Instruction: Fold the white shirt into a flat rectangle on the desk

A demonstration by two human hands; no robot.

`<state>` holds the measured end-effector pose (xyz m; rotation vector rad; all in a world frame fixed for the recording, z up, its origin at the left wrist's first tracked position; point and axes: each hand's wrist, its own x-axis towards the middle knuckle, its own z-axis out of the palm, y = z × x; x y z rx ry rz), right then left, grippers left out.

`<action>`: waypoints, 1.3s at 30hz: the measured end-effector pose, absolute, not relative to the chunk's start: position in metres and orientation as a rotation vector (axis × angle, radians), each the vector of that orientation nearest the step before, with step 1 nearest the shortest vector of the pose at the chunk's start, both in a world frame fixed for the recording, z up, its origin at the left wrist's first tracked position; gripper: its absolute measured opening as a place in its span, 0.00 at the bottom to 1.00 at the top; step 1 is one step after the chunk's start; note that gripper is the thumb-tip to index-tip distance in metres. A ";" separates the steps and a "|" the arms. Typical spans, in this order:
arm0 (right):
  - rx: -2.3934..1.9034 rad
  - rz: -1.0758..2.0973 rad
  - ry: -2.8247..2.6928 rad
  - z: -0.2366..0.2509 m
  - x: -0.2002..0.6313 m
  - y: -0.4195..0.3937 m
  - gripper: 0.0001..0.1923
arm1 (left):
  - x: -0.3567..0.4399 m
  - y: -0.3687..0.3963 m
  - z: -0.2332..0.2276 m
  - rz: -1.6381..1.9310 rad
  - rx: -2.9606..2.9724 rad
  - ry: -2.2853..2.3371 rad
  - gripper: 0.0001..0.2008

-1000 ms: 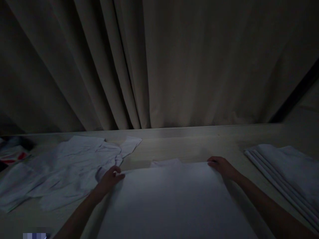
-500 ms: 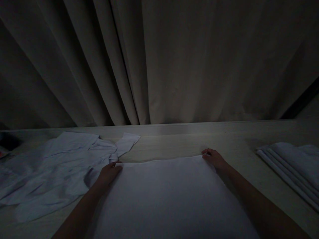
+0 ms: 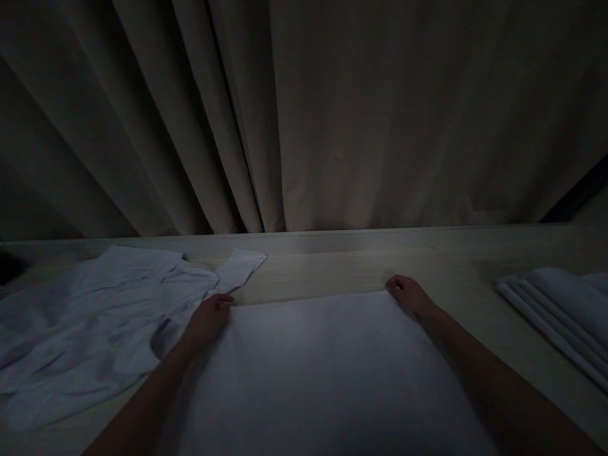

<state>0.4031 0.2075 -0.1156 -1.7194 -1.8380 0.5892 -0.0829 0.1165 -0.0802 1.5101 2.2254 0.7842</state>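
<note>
Both hands, left (image 3: 208,318) and right (image 3: 408,295), fingers curled, pinching far corners of the white folded cloth (image 3: 323,373).

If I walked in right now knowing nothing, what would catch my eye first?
Probably the flat white cloth spread in the middle of the table, with the left hand and right hand resting at its two far corners. To the left lies a rumpled white garment, to the right a neat stack of folded whites. A heavy pleated curtain fills the dim background.

Flat white folded cloth (image 3: 323,367)
</note>
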 end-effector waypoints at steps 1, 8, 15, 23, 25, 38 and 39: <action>-1.712 0.566 -1.865 -0.116 0.399 0.206 0.09 | -0.078 0.118 -0.082 0.722 1.612 2.251 0.15; -1.470 0.152 -2.365 -0.096 0.334 0.182 0.16 | -0.005 0.116 -0.078 0.258 2.472 2.015 0.19; -1.458 0.161 -2.427 -0.112 0.301 0.172 0.14 | 0.024 0.111 -0.109 0.260 2.429 1.997 0.22; -1.446 0.053 -2.309 -0.106 0.291 0.163 0.15 | 0.031 0.113 -0.106 0.356 2.565 1.941 0.20; -1.377 0.107 -2.367 -0.105 0.285 0.158 0.17 | 0.034 0.112 -0.107 0.349 2.548 1.882 0.21; -1.390 0.136 -2.458 -0.110 0.287 0.143 0.24 | 0.041 0.098 -0.099 0.322 2.492 1.940 0.25; -1.404 0.155 -2.419 -0.102 0.293 0.132 0.25 | 0.038 0.086 -0.092 0.365 2.446 1.974 0.26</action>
